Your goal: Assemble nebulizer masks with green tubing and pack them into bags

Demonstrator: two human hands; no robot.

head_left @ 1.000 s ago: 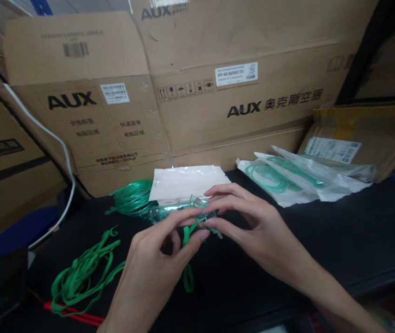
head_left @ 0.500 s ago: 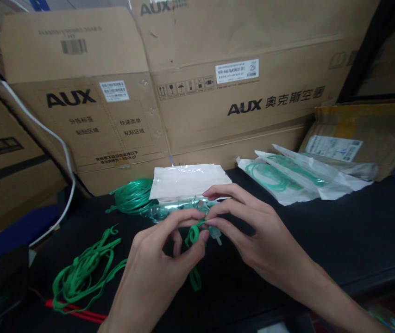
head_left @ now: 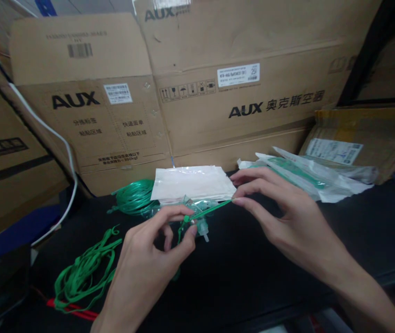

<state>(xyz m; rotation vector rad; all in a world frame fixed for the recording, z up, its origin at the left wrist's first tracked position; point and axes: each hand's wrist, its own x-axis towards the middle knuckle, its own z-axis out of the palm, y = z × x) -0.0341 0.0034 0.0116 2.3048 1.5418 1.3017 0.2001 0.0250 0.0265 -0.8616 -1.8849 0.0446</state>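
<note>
A narrow green elastic strap (head_left: pixel 214 209) runs between my two hands, pulled fairly straight. My left hand (head_left: pixel 155 259) pinches it near a small knot or loop, and a further length hangs below those fingers. The strap's other part is held between the thumb and fingertips of my right hand (head_left: pixel 280 208). Just behind the strap lies a clear greenish plastic mask (head_left: pixel 202 226) with a pale connector stub, partly hidden by my left fingers. White paper pouches (head_left: pixel 192 182) lie behind it, and a coil of green tubing (head_left: pixel 134 196) sits to their left.
A loose bundle of green straps (head_left: pixel 82 273) lies at left on the black table, with red strips (head_left: pixel 75 311) under it. Pouches holding green tubing (head_left: pixel 294 171) rest at back right. Large cardboard boxes (head_left: pixel 197 111) wall off the back; a white cable (head_left: pixel 68 162) hangs left.
My right hand has moved right and slightly up, away from my left hand, drawing the green strap out between them. My left hand has shifted slightly left.
</note>
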